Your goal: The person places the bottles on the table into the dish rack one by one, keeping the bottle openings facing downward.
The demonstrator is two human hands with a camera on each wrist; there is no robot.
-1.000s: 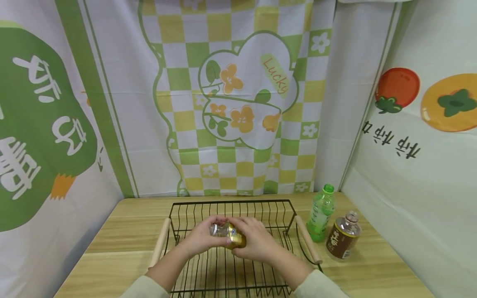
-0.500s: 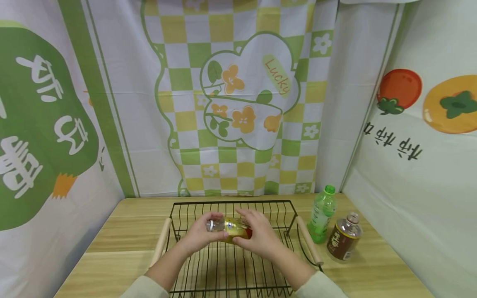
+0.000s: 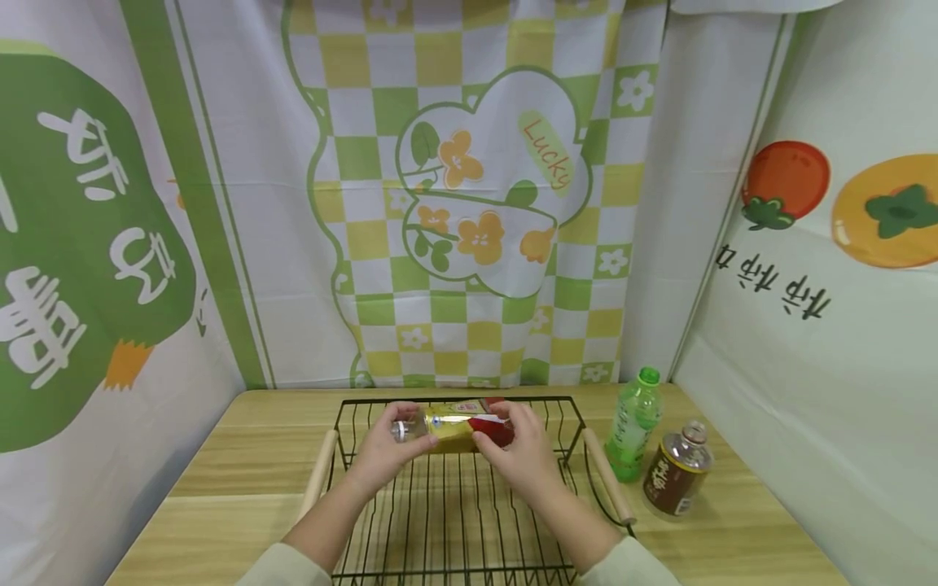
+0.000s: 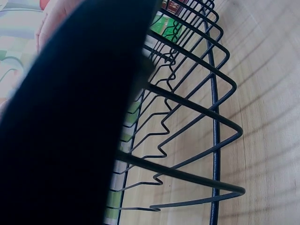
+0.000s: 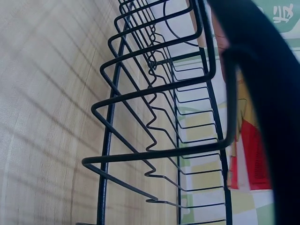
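Note:
A clear plastic bottle [image 3: 456, 425] with a gold and red label lies sideways in the air above the far half of a black wire rack [image 3: 447, 521]. My left hand [image 3: 383, 457] grips it at the neck end, on the left. Thumb and fingers of my right hand [image 3: 523, 449] hold the base end. Part of the red and gold bottle [image 5: 252, 157] shows at the right edge of the right wrist view. A blurred dark shape hides most of the left hand's work in the left wrist view.
Wooden handles [image 3: 608, 476] run along both sides of the rack. To its right, on the wooden table [image 3: 740, 505], stand a green bottle [image 3: 633, 427] and a clear bottle with a brown label [image 3: 677, 472]. Printed cloth [image 3: 498, 325] hangs behind the table.
Both hands have moved farther away over the rack with the bottle. It has turned from a tilt to nearly level sideways, and the right hand has moved outward, so more label shows.

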